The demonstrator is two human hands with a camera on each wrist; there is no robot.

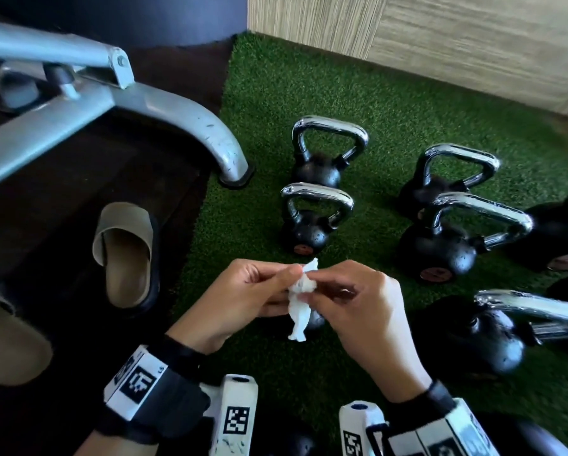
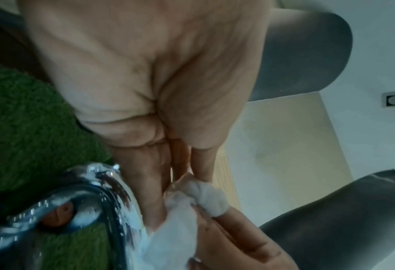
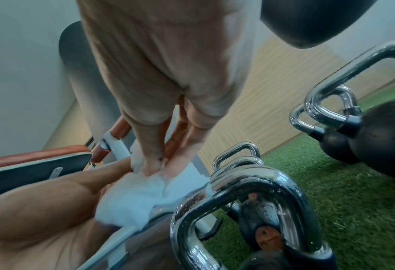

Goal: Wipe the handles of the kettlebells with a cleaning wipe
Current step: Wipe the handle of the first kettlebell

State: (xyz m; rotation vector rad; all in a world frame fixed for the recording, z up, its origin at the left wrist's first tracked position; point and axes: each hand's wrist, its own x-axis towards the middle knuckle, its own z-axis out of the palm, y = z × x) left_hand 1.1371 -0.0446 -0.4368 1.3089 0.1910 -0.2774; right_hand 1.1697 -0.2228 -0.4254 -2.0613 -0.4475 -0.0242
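Note:
Both hands hold a crumpled white wipe (image 1: 301,296) in front of me above the turf. My left hand (image 1: 259,291) pinches its upper part and my right hand (image 1: 345,291) pinches it from the other side. The wipe (image 2: 182,219) (image 3: 133,197) hangs down between them. Several black kettlebells with chrome handles stand ahead: a near small one (image 1: 308,222), one behind it (image 1: 325,153), and bigger ones on the right (image 1: 453,235). A wet chrome handle (image 3: 238,197) sits just under the hands; another kettlebell is mostly hidden beneath them.
Green turf (image 1: 308,93) covers the floor up to a wood-look wall (image 1: 440,34). A grey metal bench leg (image 1: 190,126) stands at left on dark flooring. A beige slipper (image 1: 124,255) lies beside the turf edge. More kettlebells (image 1: 506,324) crowd the right side.

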